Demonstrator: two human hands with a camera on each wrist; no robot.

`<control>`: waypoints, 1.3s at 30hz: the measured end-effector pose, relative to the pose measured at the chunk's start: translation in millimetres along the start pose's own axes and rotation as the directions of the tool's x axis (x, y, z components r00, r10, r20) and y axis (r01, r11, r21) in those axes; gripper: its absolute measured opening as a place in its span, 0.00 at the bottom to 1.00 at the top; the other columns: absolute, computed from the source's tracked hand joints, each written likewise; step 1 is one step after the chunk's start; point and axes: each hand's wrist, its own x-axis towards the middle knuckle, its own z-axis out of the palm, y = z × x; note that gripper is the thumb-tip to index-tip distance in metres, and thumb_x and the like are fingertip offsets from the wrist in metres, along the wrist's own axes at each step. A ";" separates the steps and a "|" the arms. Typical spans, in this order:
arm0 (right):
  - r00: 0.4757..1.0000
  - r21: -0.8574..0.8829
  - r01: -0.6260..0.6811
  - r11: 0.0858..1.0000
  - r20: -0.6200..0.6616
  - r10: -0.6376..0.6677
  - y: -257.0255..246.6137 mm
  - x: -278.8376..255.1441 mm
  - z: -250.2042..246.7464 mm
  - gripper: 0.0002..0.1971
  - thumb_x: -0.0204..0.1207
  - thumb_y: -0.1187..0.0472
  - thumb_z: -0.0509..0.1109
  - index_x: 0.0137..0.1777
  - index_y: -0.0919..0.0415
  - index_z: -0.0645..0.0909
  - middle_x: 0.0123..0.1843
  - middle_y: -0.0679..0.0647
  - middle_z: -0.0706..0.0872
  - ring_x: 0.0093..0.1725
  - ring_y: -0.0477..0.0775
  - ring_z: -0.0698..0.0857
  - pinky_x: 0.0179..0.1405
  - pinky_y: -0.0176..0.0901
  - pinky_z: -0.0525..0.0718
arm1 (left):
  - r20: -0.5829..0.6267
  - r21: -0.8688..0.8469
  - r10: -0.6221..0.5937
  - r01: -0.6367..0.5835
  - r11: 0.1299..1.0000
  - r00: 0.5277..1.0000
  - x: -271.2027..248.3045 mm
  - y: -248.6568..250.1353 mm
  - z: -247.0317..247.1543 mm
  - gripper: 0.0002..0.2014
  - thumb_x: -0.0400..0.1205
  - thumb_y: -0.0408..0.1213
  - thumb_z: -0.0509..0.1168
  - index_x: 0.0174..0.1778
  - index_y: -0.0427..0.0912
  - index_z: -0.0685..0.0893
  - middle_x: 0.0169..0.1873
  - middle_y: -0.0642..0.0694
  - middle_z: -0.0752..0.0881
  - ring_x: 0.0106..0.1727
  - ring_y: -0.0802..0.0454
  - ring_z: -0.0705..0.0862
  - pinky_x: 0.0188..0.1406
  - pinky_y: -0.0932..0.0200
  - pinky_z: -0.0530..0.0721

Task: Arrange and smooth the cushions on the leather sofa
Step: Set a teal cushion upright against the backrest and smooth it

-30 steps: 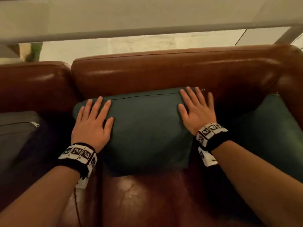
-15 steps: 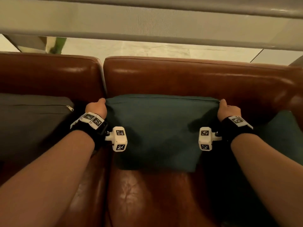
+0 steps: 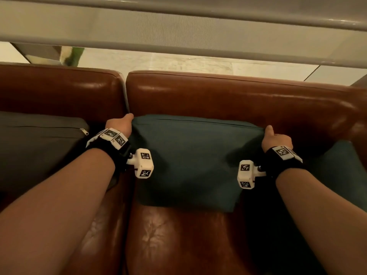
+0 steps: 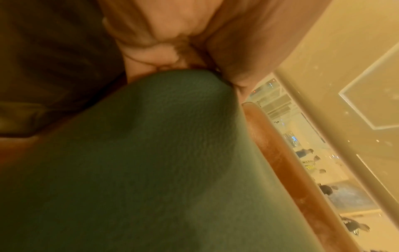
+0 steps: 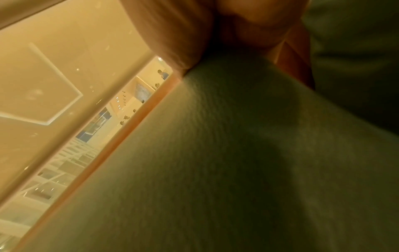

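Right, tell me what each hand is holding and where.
Both grip the green cushion: left hand its upper left corner, right hand its upper right corner.

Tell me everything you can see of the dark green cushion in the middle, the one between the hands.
The dark green cushion is rectangular, in a finely textured fabric, with a straight seam, possibly a zip, just below its top edge. It stands leaning against the brown leather backrest, its lower edge on the leather seat. The left hand grips its upper left corner and the right hand its upper right corner. Its face looks fairly smooth. A second green cushion lies at its right side.
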 end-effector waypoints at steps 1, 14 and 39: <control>1.000 -0.009 0.009 1.000 -0.002 -0.009 -3.6 -3.0 -2.6 0.24 0.85 0.42 0.58 0.53 0.65 0.80 0.54 0.61 0.82 0.49 0.59 0.78 0.48 0.48 0.72 | -0.034 0.049 0.037 -0.035 0.998 0.999 -3.2 2.0 -0.4 0.31 0.82 0.55 0.63 0.68 0.30 0.78 0.53 0.37 0.81 0.53 0.38 0.80 0.52 0.53 0.73; 0.394 -0.571 0.817 0.082 0.449 -0.802 -7.8 -23.0 53.8 0.33 0.80 0.30 0.40 0.66 0.50 0.76 0.61 0.52 0.84 0.63 0.59 0.80 0.65 0.60 0.71 | 0.486 0.706 0.765 -0.706 -0.059 0.423 -15.5 -12.5 45.6 0.33 0.82 0.65 0.37 0.68 0.52 0.76 0.60 0.44 0.83 0.59 0.39 0.81 0.58 0.43 0.75; 0.717 -0.319 0.657 0.683 -0.016 -0.697 30.9 -8.4 -28.3 0.19 0.86 0.49 0.54 0.70 0.56 0.73 0.70 0.64 0.76 0.69 0.69 0.74 0.67 0.64 0.71 | 0.162 0.581 0.809 -0.717 0.385 0.565 -25.3 4.2 -85.5 0.17 0.88 0.46 0.50 0.61 0.45 0.82 0.60 0.40 0.83 0.62 0.37 0.80 0.62 0.44 0.78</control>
